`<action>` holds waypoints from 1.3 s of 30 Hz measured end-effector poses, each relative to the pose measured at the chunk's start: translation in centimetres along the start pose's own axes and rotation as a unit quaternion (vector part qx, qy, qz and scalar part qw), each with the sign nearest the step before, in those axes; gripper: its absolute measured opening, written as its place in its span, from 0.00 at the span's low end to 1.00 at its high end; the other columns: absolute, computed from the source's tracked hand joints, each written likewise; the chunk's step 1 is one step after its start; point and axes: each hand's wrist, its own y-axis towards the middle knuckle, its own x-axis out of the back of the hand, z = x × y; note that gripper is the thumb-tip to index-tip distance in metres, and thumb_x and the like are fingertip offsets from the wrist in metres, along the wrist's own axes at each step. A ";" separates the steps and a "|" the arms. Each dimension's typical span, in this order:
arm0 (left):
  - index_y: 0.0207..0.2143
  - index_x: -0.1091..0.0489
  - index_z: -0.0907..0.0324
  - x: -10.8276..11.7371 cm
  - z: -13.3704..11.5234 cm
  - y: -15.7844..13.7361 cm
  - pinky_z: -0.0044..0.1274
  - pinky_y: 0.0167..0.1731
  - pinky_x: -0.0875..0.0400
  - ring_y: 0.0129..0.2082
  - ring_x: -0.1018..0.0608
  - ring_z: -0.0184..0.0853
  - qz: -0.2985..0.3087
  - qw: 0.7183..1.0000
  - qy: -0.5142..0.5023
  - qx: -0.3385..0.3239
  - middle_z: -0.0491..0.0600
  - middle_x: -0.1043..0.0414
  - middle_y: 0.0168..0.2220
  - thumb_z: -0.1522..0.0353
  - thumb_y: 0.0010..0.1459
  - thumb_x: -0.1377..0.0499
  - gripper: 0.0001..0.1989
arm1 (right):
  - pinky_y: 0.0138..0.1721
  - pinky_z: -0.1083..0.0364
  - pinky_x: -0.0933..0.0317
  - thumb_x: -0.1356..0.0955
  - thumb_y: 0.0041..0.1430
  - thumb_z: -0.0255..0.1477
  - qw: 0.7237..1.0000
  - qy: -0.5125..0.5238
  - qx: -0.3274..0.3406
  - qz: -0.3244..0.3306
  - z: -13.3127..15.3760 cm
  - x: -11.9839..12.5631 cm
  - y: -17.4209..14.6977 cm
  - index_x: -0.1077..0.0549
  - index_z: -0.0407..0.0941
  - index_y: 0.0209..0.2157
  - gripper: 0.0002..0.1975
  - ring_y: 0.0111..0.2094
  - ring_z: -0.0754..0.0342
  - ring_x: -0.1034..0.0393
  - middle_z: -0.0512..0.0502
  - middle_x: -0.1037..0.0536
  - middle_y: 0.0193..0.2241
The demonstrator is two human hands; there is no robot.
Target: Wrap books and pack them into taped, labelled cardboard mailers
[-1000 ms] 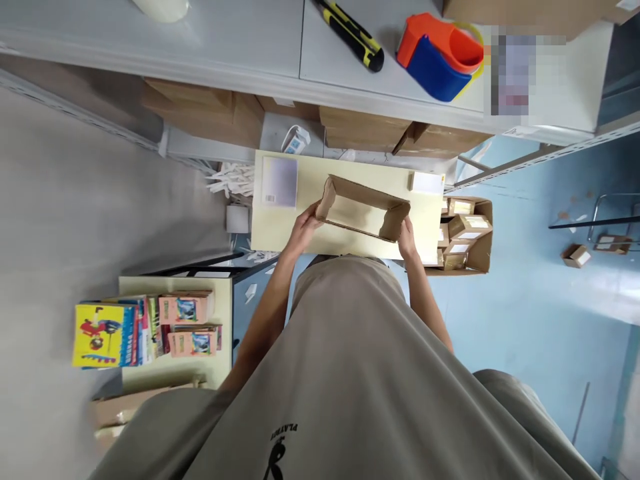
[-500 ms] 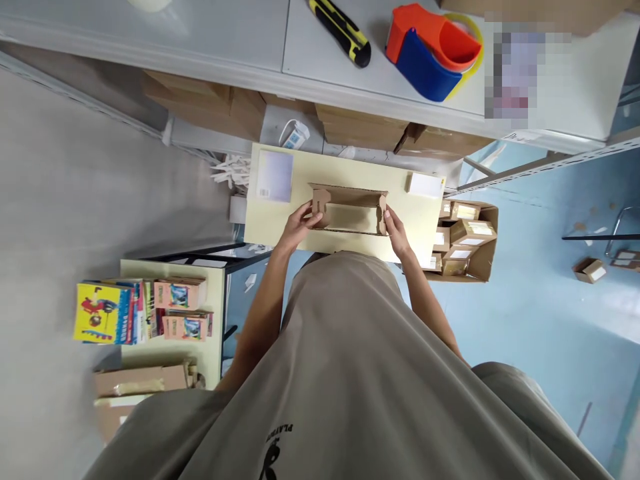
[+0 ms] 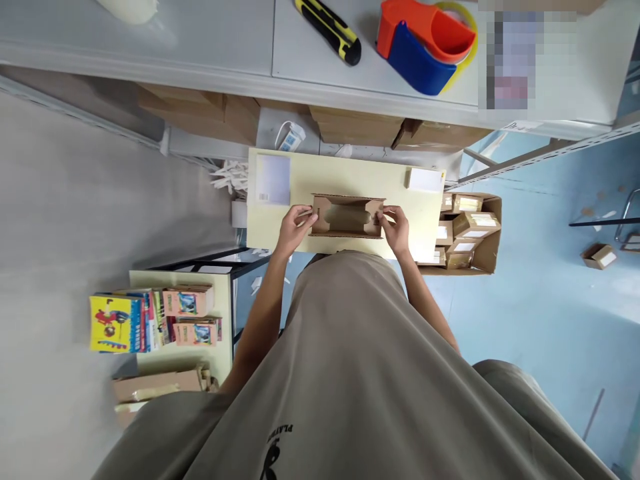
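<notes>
A small brown cardboard box (image 3: 347, 219) stands open-topped on the pale yellow table (image 3: 345, 177) just in front of my body. At its left end, my left hand (image 3: 295, 231) pinches the end wall, thumb inside and fingers outside. My right hand (image 3: 396, 231) grips the opposite end wall in the same way. End flaps lie folded down within the box, partly covering its bottom. A pale printed sheet or booklet (image 3: 273, 179) lies on the table at the left, and a small white stack (image 3: 425, 180) at the right.
On the grey shelf above are a box cutter (image 3: 330, 30) and a tape dispenser (image 3: 425, 47). A carton of small boxes (image 3: 470, 233) stands right of the table. Books (image 3: 117, 323) sit on a side table at lower left. Cartons (image 3: 355, 127) fill the lower shelf.
The box's end flaps have been folded down inside it. My fingers have moved from the raised flaps to the end walls. The view has shifted slightly.
</notes>
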 end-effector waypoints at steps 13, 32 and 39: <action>0.60 0.21 0.54 0.7 -2.6 -0.4 0.43 0.68 0.16 0.59 0.12 0.47 0.078 0.969 0.228 -0.050 0.57 0.16 0.59 0.57 0.71 0.28 0.21 | 0.66 0.31 0.19 0.27 0.69 0.68 0.983 -0.175 0.029 0.044 1.8 2.2 -2.0 0.10 0.50 0.52 0.36 0.63 0.32 0.16 0.34 0.14 0.63; 0.57 0.15 0.52 -0.3 -1.1 0.2 0.32 0.52 0.08 0.62 0.15 0.45 0.034 0.956 0.234 -0.174 0.56 0.21 0.61 0.58 0.76 0.30 0.13 | 0.54 0.38 0.11 0.28 0.76 0.61 0.968 -0.229 0.104 0.017 2.0 2.2 -1.6 0.09 0.52 0.57 0.30 0.52 0.42 0.13 0.37 0.18 0.64; 0.48 0.13 0.55 -1.8 0.8 1.3 0.29 0.49 0.09 0.51 0.13 0.39 -0.028 0.963 0.197 -0.182 0.54 0.20 0.53 0.55 0.75 0.29 0.13 | 0.47 0.43 0.10 0.28 0.75 0.63 0.969 -0.228 0.097 0.010 0.6 1.8 -0.6 0.07 0.51 0.51 0.32 0.45 0.46 0.12 0.39 0.12 0.58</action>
